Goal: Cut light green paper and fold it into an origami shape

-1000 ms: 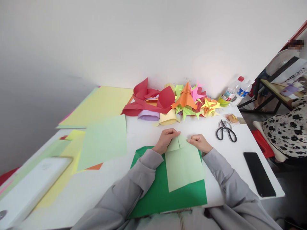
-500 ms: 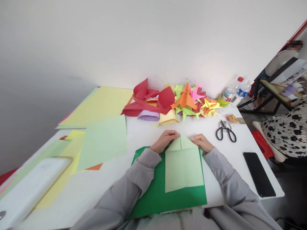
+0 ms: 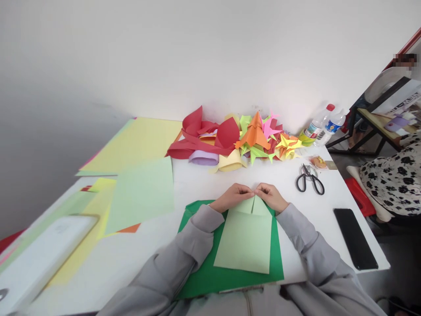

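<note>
A light green sheet of paper point(image 3: 245, 237) lies on a dark green sheet point(image 3: 200, 274) at the near edge of the white table point(image 3: 204, 184). Its two top corners are folded in to a point. My left hand point(image 3: 232, 196) and my right hand point(image 3: 271, 196) meet at that point, fingers curled and pinching the tip of the light green sheet. Grey sleeves cover both my arms.
A heap of folded paper shapes point(image 3: 237, 140) lies at the back. Loose light green point(image 3: 141, 193) and yellow sheets point(image 3: 134, 142) spread to the left. Scissors point(image 3: 309, 177), a black phone point(image 3: 355, 239) and two bottles point(image 3: 324, 123) are on the right. A person in a flowered garment point(image 3: 394, 175) sits far right.
The second top corner has been folded in, my hands have come together at the tip, and the sheet has turned a little and slid toward me.
</note>
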`<action>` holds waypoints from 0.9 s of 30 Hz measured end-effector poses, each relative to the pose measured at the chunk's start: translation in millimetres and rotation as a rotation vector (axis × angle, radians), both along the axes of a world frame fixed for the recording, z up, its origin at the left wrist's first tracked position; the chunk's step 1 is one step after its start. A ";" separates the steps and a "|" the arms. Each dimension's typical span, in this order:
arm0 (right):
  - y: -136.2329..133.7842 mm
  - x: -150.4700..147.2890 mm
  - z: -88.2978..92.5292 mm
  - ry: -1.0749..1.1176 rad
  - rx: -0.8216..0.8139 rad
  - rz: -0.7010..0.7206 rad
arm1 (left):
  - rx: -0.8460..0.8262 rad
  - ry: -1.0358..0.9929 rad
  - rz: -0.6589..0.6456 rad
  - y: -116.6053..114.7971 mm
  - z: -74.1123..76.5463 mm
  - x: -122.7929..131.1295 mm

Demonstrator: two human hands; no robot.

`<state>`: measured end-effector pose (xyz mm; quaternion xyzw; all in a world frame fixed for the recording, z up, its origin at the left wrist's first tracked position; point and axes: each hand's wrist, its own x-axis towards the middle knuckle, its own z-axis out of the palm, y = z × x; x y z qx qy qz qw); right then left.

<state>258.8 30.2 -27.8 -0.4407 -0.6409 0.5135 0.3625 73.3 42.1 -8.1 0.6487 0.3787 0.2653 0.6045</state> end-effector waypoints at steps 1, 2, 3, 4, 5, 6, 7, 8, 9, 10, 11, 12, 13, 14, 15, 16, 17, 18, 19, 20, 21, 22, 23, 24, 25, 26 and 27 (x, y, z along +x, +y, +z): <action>0.1 0.3 0.0 0.018 -0.005 -0.014 | -0.002 -0.003 0.006 0.3 -0.2 0.0; 0.1 0.4 0.0 0.032 -0.012 -0.023 | -0.005 -0.006 0.013 0.5 -0.5 0.1; 0.1 0.3 -0.1 0.042 -0.018 -0.027 | -0.007 -0.009 0.021 0.6 -0.9 0.4; 0.1 0.1 -0.2 0.044 -0.023 -0.026 | -0.006 -0.014 0.029 0.7 -1.5 0.7; 0.1 -0.2 -0.3 0.041 -0.023 -0.022 | -0.002 -0.020 0.037 0.7 -2.2 1.2; 0.1 -0.5 -0.4 0.035 -0.021 -0.017 | 0.006 -0.024 0.045 0.6 -3.0 1.8; 0.2 -0.8 -0.6 0.031 -0.020 -0.014 | 0.014 -0.024 0.051 0.5 -3.8 2.4; 0.2 -1.0 -0.8 0.030 -0.022 -0.015 | 0.022 -0.022 0.058 0.5 -4.6 2.9; 0.2 -1.1 -0.9 0.035 -0.028 -0.021 | 0.026 -0.018 0.062 0.4 -5.4 3.2; 0.1 -1.1 -1.0 0.045 -0.040 -0.028 | 0.027 -0.014 0.066 0.3 -6.0 3.5; 0.0 -1.0 -1.0 0.060 -0.055 -0.038 | 0.023 -0.011 0.068 0.2 -6.5 3.6; -0.2 -0.8 -0.7 0.076 -0.073 -0.047 | 0.017 -0.009 0.071 0.2 -6.9 3.6; -0.5 -0.6 -0.2 0.094 -0.089 -0.054 | 0.012 -0.009 0.073 0.2 -7.3 3.5; -0.8 -0.3 0.5 0.111 -0.104 -0.058 | 0.010 -0.007 0.078 0.2 -7.7 3.3; -1.1 0.0 1.5 0.126 -0.116 -0.059 | 0.011 -0.003 0.085 0.2 -8.0 3.1; -1.4 0.3 2.5 0.138 -0.125 -0.057 | 0.011 0.002 0.092 0.4 -8.4 2.9; -1.6 0.6 3.6 0.146 -0.130 -0.055 | 0.010 0.008 0.098 0.5 -8.8 2.7; -1.8 1.0 4.6 0.151 -0.134 -0.049 | 0.009 0.012 0.103 0.7 -9.1 2.4; -1.8 1.4 5.2 0.153 -0.135 -0.043 | 0.007 0.014 0.104 1.0 -9.5 2.2; -1.8 1.8 5.6 0.151 -0.133 -0.038 | 0.006 0.014 0.104 1.3 -9.8 2.1; -1.7 2.2 5.5 0.148 -0.127 -0.034 | 0.005 0.009 0.105 1.5 -10.0 1.9; -1.4 2.6 5.0 0.142 -0.120 -0.032 | 0.004 0.002 0.107 1.7 -10.2 1.9; -1.1 2.9 4.2 0.134 -0.112 -0.031 | 0.002 -0.005 0.109 1.9 -10.2 1.9; -0.8 3.1 3.1 0.125 -0.102 -0.032 | -0.004 -0.013 0.110 1.9 -10.0 1.9; -0.5 3.2 1.9 0.115 -0.090 -0.035 | -0.013 -0.021 0.112 1.9 -9.7 1.9; -0.3 3.2 0.8 0.106 -0.079 -0.038 | -0.022 -0.025 0.111 1.8 -9.2 2.0; 0.0 3.2 -0.2 0.099 -0.068 -0.044 | -0.030 -0.023 0.108 1.6 -8.6 2.1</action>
